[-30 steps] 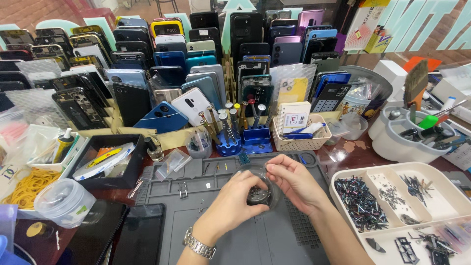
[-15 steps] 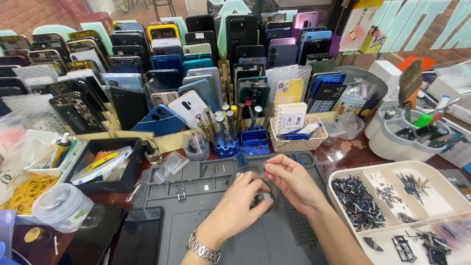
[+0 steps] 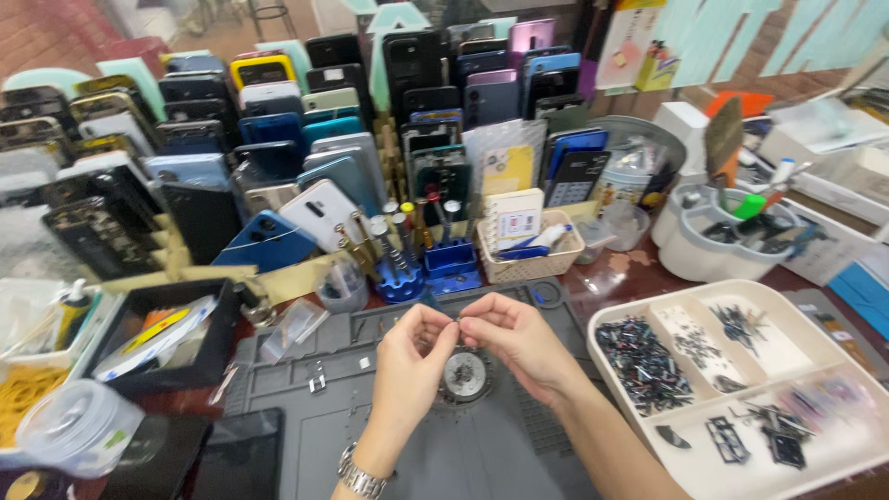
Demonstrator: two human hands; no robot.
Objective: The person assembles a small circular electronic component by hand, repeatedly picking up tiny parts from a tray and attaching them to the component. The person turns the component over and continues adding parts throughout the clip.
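A person's left hand [image 3: 414,349] and right hand [image 3: 515,340] met over a dark grey silicone work mat [image 3: 306,389] on the desk, fingertips pinched shut together on some tiny part too small to make out. Just below them, on the mat, lay a small round silvery metal disc [image 3: 465,374]. A white plastic compartment tray [image 3: 838,435] of small dark screws and parts sat to the right, rows of upright phones [image 3: 306,157] behind. Such fine work seemed to call for a light, steady pinch held low over the mat, so a dropped piece would land close.
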